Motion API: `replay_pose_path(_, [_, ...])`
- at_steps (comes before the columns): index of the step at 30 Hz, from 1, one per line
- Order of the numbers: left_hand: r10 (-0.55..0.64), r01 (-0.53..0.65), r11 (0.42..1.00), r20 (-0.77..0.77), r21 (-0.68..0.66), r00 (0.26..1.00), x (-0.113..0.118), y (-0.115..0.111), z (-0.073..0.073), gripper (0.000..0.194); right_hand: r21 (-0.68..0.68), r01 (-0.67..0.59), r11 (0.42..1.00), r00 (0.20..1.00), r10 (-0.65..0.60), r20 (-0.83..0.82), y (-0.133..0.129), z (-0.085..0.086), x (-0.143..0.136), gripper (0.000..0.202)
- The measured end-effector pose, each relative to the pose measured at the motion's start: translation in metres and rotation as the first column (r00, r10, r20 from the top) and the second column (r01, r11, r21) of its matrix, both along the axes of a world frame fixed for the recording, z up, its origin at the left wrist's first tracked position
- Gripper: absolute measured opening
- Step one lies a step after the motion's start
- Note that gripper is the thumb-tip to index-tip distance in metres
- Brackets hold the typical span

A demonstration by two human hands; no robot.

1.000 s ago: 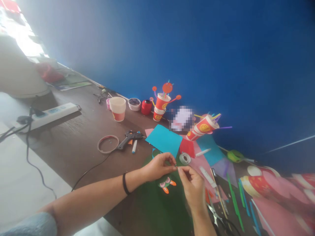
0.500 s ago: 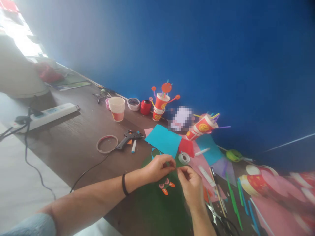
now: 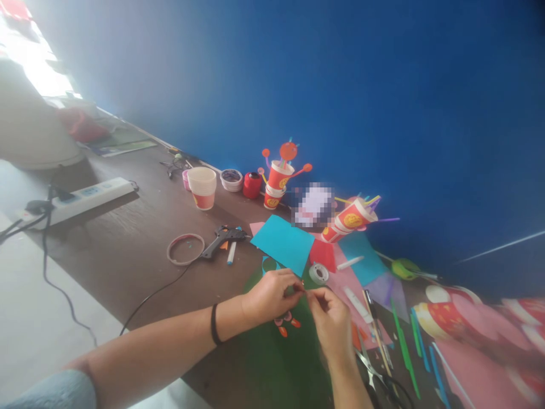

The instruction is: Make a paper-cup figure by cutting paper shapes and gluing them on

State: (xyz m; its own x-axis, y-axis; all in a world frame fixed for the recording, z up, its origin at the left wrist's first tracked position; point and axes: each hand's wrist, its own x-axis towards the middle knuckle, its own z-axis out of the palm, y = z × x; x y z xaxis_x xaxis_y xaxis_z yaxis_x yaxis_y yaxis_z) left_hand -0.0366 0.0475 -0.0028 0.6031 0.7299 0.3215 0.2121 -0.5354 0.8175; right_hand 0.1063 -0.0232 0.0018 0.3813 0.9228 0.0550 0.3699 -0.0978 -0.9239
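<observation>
My left hand [image 3: 275, 294] is closed in a pinch above a dark green mat [image 3: 272, 363], its fingertips meeting those of my right hand [image 3: 328, 312]. The right hand pinches as well. Something tiny sits between the fingertips, too small to name. Under my left hand lie small paper pieces [image 3: 288, 325], pink and orange, partly hidden by the hand. A turquoise sheet [image 3: 284, 241] and a white tape roll [image 3: 319, 273] lie just beyond my fingers.
A black glue gun [image 3: 223, 240] and a brown tape ring [image 3: 185, 249] lie to the left, near stacked paper cups [image 3: 202, 187]. Decorated cups [image 3: 277, 177] stand by the blue wall. Scissors [image 3: 372, 372] and green strips [image 3: 404, 346] are on the right. A power strip [image 3: 91, 196] sits far left.
My left hand has shifted slightly down and right, so the fingertips of both hands now meet. It covers more of the pink and orange pieces.
</observation>
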Motion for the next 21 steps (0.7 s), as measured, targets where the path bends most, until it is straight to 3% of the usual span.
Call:
replay_pose_path(9, [0.053, -0.057, 0.995, -0.048, -0.083, 0.997, 0.0001, 0.0008, 0.0057, 0.015, 0.015, -0.043, 0.999, 0.999, 0.043, 0.020, -0.0018, -0.0019, -0.0011, 0.025])
replay_pose_path(21, [0.098, -0.109, 0.974, -0.061, -0.200, 0.993, 0.0016, 0.0004, 0.0023, 0.018, 0.028, -0.095, 0.995, 0.995, 0.094, 0.031, -0.0016, -0.0019, 0.0000, 0.020])
